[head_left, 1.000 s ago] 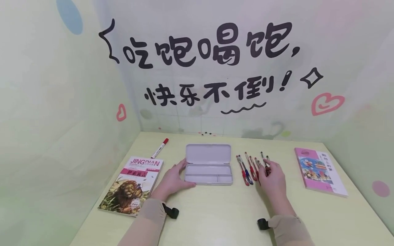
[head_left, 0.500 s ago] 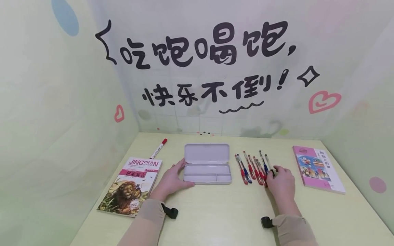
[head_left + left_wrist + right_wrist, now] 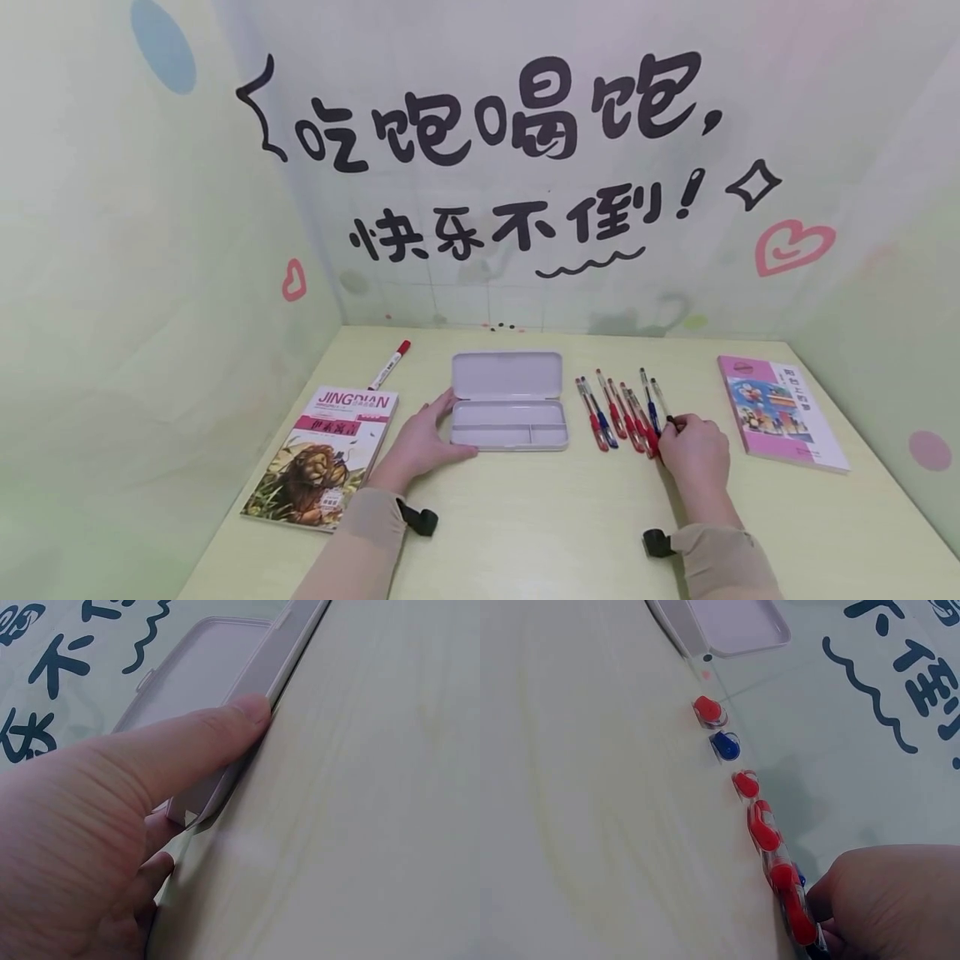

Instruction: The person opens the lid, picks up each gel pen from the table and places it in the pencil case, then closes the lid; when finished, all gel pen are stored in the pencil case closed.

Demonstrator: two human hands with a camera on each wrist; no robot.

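My left hand (image 3: 422, 440) holds the left end of an open pencil case (image 3: 491, 436). In the left wrist view its thumb (image 3: 217, 731) lies along the front edge, with the other fingers bent behind the corner. The case's lid leans back, and its compartments have nothing in them. Right of it, several gel pens lie in a loose row, among them a red pen (image 3: 600, 433) and a blue pen (image 3: 611, 429). At the row's right end my right hand (image 3: 697, 454) pinches a dark-gripped pen (image 3: 660, 397). The fingers partly hide that pen's lower part.
A book with a lion cover (image 3: 311, 467) lies at the left, with a red-capped marker (image 3: 390, 367) behind it. A pink and white book (image 3: 780, 412) is at the right. The printed wall (image 3: 510, 292) closes off the table's back.
My right hand has shifted right and slightly nearer the front edge, uncovering red and blue pens at the row's right end. The left hand stays on the pencil case.
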